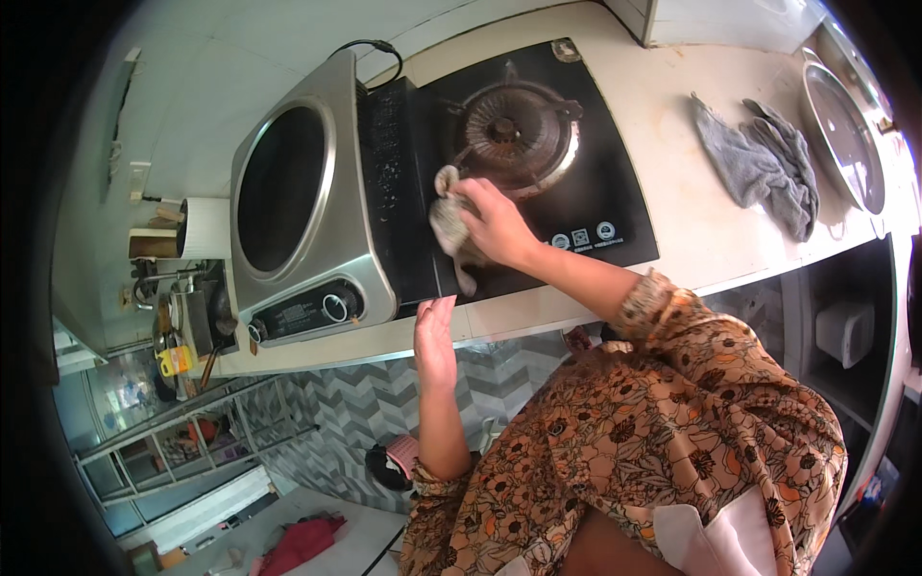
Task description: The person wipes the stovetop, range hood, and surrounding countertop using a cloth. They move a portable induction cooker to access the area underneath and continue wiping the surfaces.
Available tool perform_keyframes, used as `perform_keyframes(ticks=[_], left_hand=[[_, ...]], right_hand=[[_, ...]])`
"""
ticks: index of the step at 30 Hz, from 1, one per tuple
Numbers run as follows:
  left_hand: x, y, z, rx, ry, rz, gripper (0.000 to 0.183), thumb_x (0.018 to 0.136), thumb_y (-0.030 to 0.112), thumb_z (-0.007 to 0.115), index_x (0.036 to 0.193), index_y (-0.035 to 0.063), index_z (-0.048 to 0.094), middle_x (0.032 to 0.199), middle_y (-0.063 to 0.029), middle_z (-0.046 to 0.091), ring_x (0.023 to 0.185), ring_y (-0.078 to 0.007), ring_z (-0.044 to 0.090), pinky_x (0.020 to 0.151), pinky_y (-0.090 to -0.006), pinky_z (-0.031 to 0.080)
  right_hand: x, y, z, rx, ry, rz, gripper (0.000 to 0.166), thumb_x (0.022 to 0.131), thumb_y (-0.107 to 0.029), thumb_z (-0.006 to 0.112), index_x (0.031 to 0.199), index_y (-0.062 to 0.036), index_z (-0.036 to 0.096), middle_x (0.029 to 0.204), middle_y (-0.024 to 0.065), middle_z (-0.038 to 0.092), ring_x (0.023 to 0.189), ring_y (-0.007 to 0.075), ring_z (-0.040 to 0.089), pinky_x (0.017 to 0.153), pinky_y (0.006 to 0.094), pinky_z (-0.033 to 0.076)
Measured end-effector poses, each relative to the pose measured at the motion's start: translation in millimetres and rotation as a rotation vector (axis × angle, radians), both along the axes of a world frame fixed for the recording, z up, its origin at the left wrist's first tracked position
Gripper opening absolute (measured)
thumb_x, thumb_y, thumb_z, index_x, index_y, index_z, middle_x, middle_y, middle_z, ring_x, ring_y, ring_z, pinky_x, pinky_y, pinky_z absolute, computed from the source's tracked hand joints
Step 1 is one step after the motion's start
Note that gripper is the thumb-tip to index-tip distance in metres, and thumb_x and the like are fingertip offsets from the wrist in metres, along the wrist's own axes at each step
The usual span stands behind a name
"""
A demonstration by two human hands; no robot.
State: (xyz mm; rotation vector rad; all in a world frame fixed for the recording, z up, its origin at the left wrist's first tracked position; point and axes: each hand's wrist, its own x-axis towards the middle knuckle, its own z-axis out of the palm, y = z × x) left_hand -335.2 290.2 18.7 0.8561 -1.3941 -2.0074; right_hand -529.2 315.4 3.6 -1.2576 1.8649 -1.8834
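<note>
My right hand grips a crumpled grey-beige cloth against the black glass gas cooktop, just on the near left side of its burner. One loose end of the cloth trails toward the counter's front edge. Flat and straight-fingered, my left hand has its fingertips at the front edge of a black panel between the cooktop and a silver induction cooker. Whether those fingertips press on the panel is not clear. Droplets or specks cover the dark strip beside the cooker.
A grey towel lies on the right of the counter, beside a large lidded pan. Behind the cooker's far left stand a white ribbed container, a sink faucet and a yellow bottle. An open cabinet is below right.
</note>
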Motion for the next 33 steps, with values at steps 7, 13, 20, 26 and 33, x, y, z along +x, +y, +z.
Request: perform_keyframes(ticks=[7, 13, 20, 26, 33], left_hand=[[6, -6, -4, 0.101, 0.084, -0.072, 0.051, 0.094, 0.037, 0.027, 0.124, -0.0026, 0.040, 0.128, -0.0124, 0.046, 0.123, -0.0225, 0.038, 0.104, -0.0354, 0.026], [3, -7, -10, 0.271, 0.174, 0.005, 0.067, 0.093, 0.052, 0.026, 0.131, -0.0033, 0.032, 0.131, -0.0158, 0.041, 0.123, -0.0275, 0.035, 0.107, -0.0382, 0.021], [-1, -5, 3, 0.262, 0.151, 0.051, 0.066, 0.091, 0.056, 0.028, 0.129, 0.0021, 0.034, 0.128, -0.0098, 0.043, 0.120, -0.0217, 0.039, 0.104, -0.0357, 0.026], [8, -9, 12, 0.310, 0.222, 0.335, 0.062, 0.086, 0.057, 0.042, 0.112, 0.0011, 0.046, 0.124, -0.0176, 0.043, 0.120, -0.0314, 0.038, 0.102, -0.0446, 0.028], [1, -12, 46, 0.546, 0.092, 0.397, 0.098, 0.080, 0.068, 0.038, 0.135, -0.0086, 0.012, 0.140, -0.0249, 0.018, 0.128, -0.0347, 0.028, 0.107, -0.0478, 0.021]], right_hand=[[68, 56, -31, 0.069, 0.129, 0.382, 0.023, 0.073, -0.003, 0.060, 0.095, -0.0067, 0.056, 0.088, 0.0127, 0.052, 0.084, 0.0316, 0.051, 0.073, 0.0397, 0.044], [5, 16, 38, 0.014, 0.301, -0.075, 0.025, 0.070, -0.010, 0.065, 0.094, -0.0095, 0.059, 0.090, 0.0101, 0.053, 0.083, 0.0294, 0.051, 0.071, 0.0374, 0.046], [51, 29, 28, 0.198, 0.584, 0.320, 0.013, 0.074, -0.017, 0.060, 0.085, -0.0113, 0.063, 0.090, 0.0072, 0.050, 0.081, 0.0272, 0.051, 0.071, 0.0333, 0.050], [-11, -23, 53, -0.001, 0.049, -0.045, 0.025, 0.078, -0.010, 0.057, 0.103, -0.0074, 0.053, 0.094, 0.0160, 0.052, 0.085, 0.0342, 0.053, 0.076, 0.0379, 0.045], [7, -87, 46, -0.120, -0.190, -0.094, 0.022, 0.080, -0.009, 0.054, 0.101, -0.0042, 0.049, 0.092, 0.0179, 0.052, 0.090, 0.0368, 0.051, 0.079, 0.0408, 0.043]])
